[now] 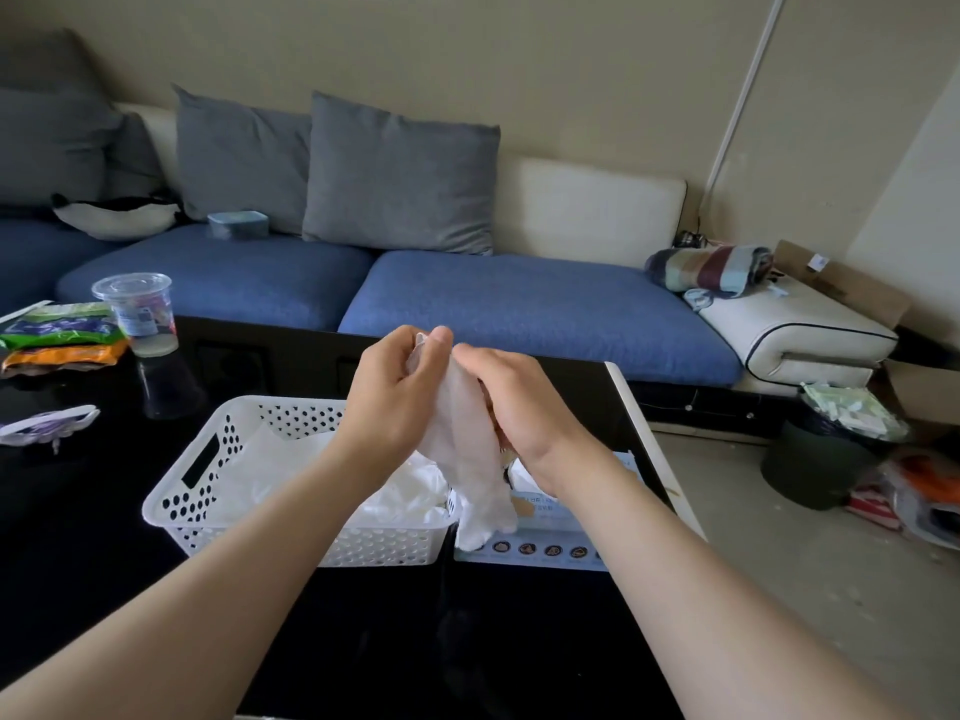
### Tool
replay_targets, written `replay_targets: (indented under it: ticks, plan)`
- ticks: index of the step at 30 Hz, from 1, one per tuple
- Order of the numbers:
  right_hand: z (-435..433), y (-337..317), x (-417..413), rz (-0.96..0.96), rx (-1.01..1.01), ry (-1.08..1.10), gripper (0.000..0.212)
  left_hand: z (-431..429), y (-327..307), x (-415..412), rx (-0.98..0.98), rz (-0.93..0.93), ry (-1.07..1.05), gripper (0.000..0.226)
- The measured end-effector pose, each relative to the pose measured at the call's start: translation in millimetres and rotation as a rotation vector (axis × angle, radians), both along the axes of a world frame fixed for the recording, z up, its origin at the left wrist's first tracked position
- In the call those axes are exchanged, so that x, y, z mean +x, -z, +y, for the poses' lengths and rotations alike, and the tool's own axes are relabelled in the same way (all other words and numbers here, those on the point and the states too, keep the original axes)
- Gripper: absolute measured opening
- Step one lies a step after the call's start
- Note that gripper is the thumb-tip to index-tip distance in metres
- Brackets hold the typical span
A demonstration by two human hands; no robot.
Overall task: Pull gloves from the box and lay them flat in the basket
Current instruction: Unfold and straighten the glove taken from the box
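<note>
A thin clear plastic glove (470, 459) hangs down between my two hands, above the gap between basket and box. My left hand (397, 392) pinches its upper edge with thumb and fingers. My right hand (511, 402) grips the glove from the right side, fingers curled round it. The white perforated basket (208, 491) stands on the black table, with crumpled clear gloves (405, 491) lying in it. The glove box (550, 532), white and light blue, lies right of the basket, partly hidden by my right forearm.
A clear plastic cup (137, 314) and snack bags (57, 335) stand at the table's far left. A blue sofa (519, 298) with grey cushions runs behind the table. A dark waste bin (826, 459) sits on the floor to the right.
</note>
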State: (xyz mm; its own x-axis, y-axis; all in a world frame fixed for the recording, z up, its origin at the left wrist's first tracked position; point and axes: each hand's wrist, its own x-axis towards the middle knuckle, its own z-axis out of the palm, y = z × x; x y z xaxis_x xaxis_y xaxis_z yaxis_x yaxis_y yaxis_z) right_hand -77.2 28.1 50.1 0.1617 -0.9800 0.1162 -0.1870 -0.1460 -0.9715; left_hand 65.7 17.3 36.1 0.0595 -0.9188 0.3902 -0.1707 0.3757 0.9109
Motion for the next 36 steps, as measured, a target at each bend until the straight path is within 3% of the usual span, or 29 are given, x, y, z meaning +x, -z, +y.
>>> replay_targets:
  ticks: [2, 5, 9, 12, 14, 19, 23, 25, 29, 36]
  plan:
    - [3.2, -1.7, 1.9, 0.068, -0.009, -0.028, 0.03, -0.3, -0.8, 5.8, -0.011, -0.008, 0.001, 0.058]
    - [3.4, 1.3, 3.6, 0.15, -0.023, 0.02, 0.038, -0.5, -4.2, 14.2, -0.032, -0.009, 0.008, 0.065]
    - [3.4, 2.8, 3.1, 0.208, -0.007, 0.019, 0.034, 1.2, -8.8, 21.2, -0.038, 0.009, 0.0, 0.066]
    - [1.0, 3.7, 2.7, 0.252, -0.043, 0.073, 0.01, 1.9, -9.6, 25.1, -0.033, -0.006, -0.025, 0.071]
    - [-0.2, 4.6, 0.2, 0.295, -0.056, 0.117, 0.023, 1.9, -9.0, 27.1, -0.011, -0.002, -0.039, 0.074]
    - [-8.2, 6.7, -9.5, 0.12, 0.1, 0.164, 0.02, 0.2, -7.4, 32.5, 0.138, 0.107, 0.083, 0.066]
    - [-14.8, 8.2, -17.5, -0.03, 0.265, 0.043, 0.022, 1.8, -8.2, 34.4, 0.325, 0.196, 0.214, 0.054]
    - [-18.4, 13.4, -20.0, 0.084, 0.234, 0.065, 0.025, -1.0, -5.1, 37.8, 0.36, 0.144, 0.164, 0.049]
    - [-26.0, 31.5, -11.9, 0.441, -0.017, 0.155, 0.037, -9.3, 6.2, 55.0, 0.396, -0.122, 0.008, 0.039]
    - [-37.9, 50.2, 27.8, 0.725, -0.366, 0.218, 0.023, -21.3, 24.9, 89.3, 0.356, -0.504, -0.219, 0.035]
